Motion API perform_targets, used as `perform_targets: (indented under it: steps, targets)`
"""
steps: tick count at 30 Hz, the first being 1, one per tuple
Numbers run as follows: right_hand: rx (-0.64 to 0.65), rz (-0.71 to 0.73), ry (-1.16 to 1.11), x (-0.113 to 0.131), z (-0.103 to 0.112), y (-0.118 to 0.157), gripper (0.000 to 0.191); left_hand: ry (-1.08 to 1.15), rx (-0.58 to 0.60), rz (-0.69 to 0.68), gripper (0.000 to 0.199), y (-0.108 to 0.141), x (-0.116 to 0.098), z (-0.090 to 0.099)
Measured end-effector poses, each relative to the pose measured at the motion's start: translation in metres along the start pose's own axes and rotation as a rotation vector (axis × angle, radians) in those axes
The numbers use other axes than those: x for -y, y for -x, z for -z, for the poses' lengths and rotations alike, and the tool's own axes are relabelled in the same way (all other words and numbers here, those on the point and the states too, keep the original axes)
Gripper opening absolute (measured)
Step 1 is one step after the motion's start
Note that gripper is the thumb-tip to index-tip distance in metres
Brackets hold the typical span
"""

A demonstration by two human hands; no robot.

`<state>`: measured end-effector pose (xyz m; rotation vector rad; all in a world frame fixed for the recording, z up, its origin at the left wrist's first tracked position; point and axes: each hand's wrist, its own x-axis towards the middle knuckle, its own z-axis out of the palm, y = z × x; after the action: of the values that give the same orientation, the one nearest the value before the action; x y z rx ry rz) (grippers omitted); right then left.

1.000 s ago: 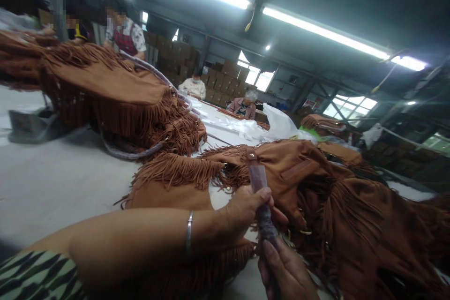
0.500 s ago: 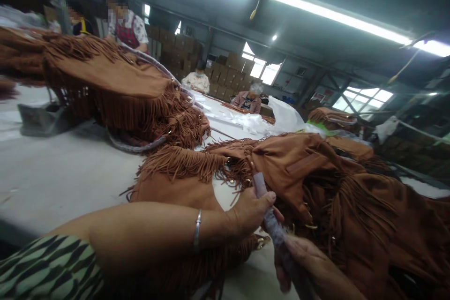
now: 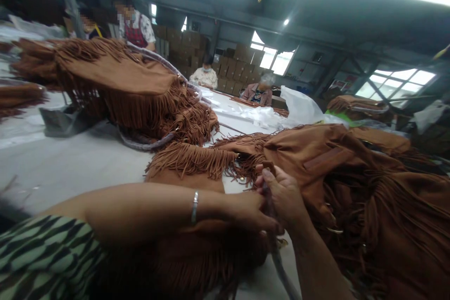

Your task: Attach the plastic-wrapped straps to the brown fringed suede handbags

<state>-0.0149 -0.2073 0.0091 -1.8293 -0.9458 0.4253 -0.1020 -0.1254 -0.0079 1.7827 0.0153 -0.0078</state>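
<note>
My left hand, with a silver bracelet on its wrist, is closed around a bag strap in a greyish wrapping. Just above it, my right hand pinches the upper end of the same strap, where brown material shows at the fingertips. The strap's lower part hangs down past my right wrist. Beneath my left forearm lies a brown fringed bag, partly hidden by the arm. To the right, a heap of brown fringed bags lies close to my right hand.
More fringed bags are stacked at the left on the white table, beside a grey metal holder. White plastic lies farther back. Several people sit or stand beyond the table, with stacked cartons behind them.
My right hand has moved up the strap from below my left hand to its upper end. My left hand has slid slightly lower. The view has shifted a little.
</note>
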Motion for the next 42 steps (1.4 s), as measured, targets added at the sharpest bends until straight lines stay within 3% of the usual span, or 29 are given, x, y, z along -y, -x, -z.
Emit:
perform_targets:
  steps: [2,4,6,8,12,20,24,27,30,34,37,39,42]
  targets:
    - [0.020,-0.059,-0.061,-0.020,-0.004,-0.007,0.046,-0.484,0.005,0.021,0.037,-0.002,-0.005,0.031]
    - [0.052,-0.107,-0.058,-0.040,-0.014,-0.014,0.042,-0.736,-0.218,0.040,0.032,-0.012,-0.007,0.068]
    - [0.083,-0.131,-0.022,-0.056,-0.026,-0.018,0.037,-0.764,-0.321,0.096,0.026,-0.030,-0.003,0.104]
    - [0.121,-0.138,0.030,-0.065,-0.036,-0.019,0.034,-0.767,-0.335,0.177,0.027,-0.050,0.006,0.134]
    - [0.227,-0.136,0.214,-0.068,-0.040,-0.012,0.031,-0.799,-0.291,0.304,0.030,-0.087,0.030,0.164]
    - [0.311,-0.088,0.497,-0.060,-0.035,-0.008,0.020,-0.881,-0.135,0.422,0.031,-0.126,0.049,0.170]
    - [0.310,-0.048,0.539,-0.062,-0.037,-0.009,0.019,-0.830,-0.101,0.335,0.024,-0.127,0.054,0.161]
    - [0.313,-0.030,0.532,-0.064,-0.037,-0.010,0.020,-0.714,-0.059,0.267,0.032,-0.123,0.057,0.152]
    - [0.302,-0.014,0.489,-0.067,-0.037,-0.010,0.021,-0.573,0.004,0.287,0.033,-0.113,0.054,0.150]
    - [0.185,0.018,0.385,-0.068,-0.032,-0.007,0.020,-0.441,0.076,0.325,0.040,-0.092,0.038,0.164]
    - [0.049,0.042,0.264,-0.069,-0.021,-0.005,0.027,-0.381,0.071,0.243,0.043,-0.076,0.023,0.168]
    - [-0.054,0.040,0.159,-0.069,-0.013,-0.005,0.032,-0.352,0.019,0.148,0.041,-0.067,0.017,0.160]
    - [-0.197,0.022,-0.091,-0.068,-0.002,-0.005,0.032,-0.322,-0.126,-0.004,0.037,-0.054,0.015,0.130]
